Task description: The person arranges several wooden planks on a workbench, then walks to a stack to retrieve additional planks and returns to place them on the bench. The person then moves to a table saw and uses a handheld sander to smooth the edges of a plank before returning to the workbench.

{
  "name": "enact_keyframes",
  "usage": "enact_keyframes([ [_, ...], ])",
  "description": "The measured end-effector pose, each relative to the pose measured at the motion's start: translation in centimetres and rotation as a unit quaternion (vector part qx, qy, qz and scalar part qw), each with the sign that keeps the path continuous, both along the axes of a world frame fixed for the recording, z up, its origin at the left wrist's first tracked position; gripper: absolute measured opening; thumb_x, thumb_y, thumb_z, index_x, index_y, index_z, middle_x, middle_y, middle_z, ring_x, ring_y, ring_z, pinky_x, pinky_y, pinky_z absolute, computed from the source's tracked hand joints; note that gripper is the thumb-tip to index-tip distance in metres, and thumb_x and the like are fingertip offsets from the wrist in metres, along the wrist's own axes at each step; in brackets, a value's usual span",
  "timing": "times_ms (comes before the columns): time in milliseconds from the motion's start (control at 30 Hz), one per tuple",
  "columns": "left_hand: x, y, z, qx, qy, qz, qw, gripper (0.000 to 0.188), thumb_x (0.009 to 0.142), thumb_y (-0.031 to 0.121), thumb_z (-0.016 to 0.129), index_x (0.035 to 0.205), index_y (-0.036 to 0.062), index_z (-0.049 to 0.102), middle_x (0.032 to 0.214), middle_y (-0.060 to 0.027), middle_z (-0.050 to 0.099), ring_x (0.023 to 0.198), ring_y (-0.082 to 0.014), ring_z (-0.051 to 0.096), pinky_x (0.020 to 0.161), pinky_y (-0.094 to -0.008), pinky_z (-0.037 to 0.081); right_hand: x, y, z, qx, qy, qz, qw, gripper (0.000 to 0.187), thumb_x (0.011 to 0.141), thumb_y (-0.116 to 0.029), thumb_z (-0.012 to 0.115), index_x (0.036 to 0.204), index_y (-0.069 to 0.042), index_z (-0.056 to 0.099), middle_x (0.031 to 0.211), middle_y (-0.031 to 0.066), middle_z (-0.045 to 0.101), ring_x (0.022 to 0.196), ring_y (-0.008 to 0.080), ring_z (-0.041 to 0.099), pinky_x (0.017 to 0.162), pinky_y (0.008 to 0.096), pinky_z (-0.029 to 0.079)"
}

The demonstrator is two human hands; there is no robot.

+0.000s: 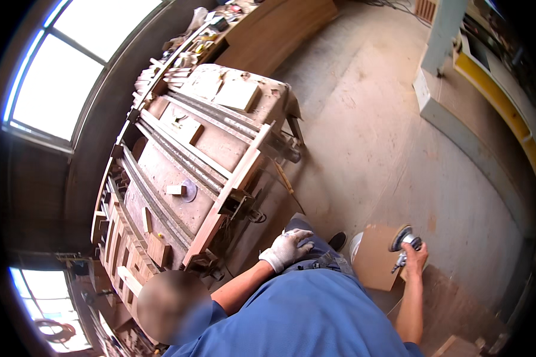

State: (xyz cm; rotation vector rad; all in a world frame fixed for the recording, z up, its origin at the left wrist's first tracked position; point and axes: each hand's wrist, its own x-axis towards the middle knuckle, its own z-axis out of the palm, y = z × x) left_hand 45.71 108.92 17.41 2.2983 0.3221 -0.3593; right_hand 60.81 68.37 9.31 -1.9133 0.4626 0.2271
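Note:
My right hand is wrapped round a palm sander with a round pad and a metal fitting hanging below it. The sander is tilted, its pad turned toward the left. Beside it lies a flat brown board; I cannot tell whether the pad touches it. Part of a white round object shows at the board's left edge. In a white work glove, my left hand rests against my upper leg, fingers loosely stretched, with nothing visible in them.
To the left stands a long worktable with metal clamp bars and wooden rails. Small wood blocks and a wooden slatted frame lie on it. At the right is a machine with a yellow edge. A cord hangs by the table.

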Motion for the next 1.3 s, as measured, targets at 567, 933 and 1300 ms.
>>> enact_keyframes([
  [567,20.3,10.3,-1.9,-0.001,-0.185,0.032,0.982,0.032,0.091,0.025,0.071,0.117,0.0062,0.069,0.108,-0.0145,0.071,0.102,-0.0329,0.068,0.088,-0.0428,0.056,20.8,20.6,0.6,0.044,0.045,0.105,0.992,0.04,0.07,-0.014,0.084,0.1,-0.001,0.06,0.082,0.0061,0.064,0.069,0.0159,0.061,0.063,0.0344,0.052],
  [933,34.3,17.8,-0.5,-0.062,-0.128,0.132,0.981,0.035,0.091,0.028,0.072,0.12,0.008,0.07,0.117,-0.0133,0.071,0.111,-0.0317,0.067,0.096,-0.0415,0.053,34.9,13.6,-5.1,-0.062,0.204,-0.047,0.976,0.059,0.067,-0.016,0.083,0.115,0.008,0.059,0.102,0.0173,0.067,0.081,0.0298,0.068,0.063,0.0448,0.055],
  [1300,51.8,16.8,-2.5,-0.039,-0.091,0.28,0.955,0.038,0.092,0.03,0.071,0.123,0.0091,0.07,0.12,-0.0142,0.071,0.114,-0.0322,0.066,0.1,-0.0415,0.051,59.1,12.5,-14.7,-0.23,0.26,0.128,0.929,0.078,0.064,-0.017,0.086,0.125,0.015,0.05,0.113,0.0247,0.066,0.09,0.0334,0.07,0.073,0.0464,0.06],
])
